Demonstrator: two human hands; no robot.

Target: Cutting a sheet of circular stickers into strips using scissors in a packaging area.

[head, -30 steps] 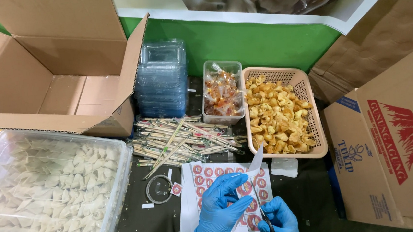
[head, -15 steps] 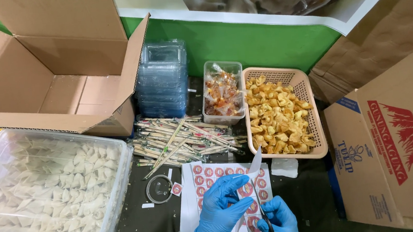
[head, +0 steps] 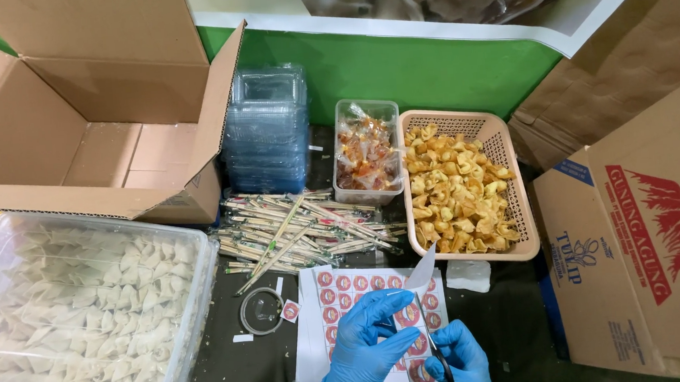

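Both my hands wear blue gloves at the bottom edge. My left hand [head: 364, 347] pinches a strip of round red-and-white stickers [head: 411, 319] whose white backing end curls upward. My right hand [head: 460, 359] grips dark scissors [head: 438, 359] against that strip. Beneath both lies a white sheet of the same round stickers [head: 339, 288] on the dark table.
A heap of wrapped chopsticks [head: 303, 230], a roll of clear tape [head: 262, 310], a clear tub of pale dumplings [head: 74, 309], an open cardboard box [head: 84, 130], stacked clear containers [head: 267, 132], a tub of sauce packets [head: 365, 153], a basket of fried dumplings [head: 461, 189], printed cartons [head: 652, 247] at right.
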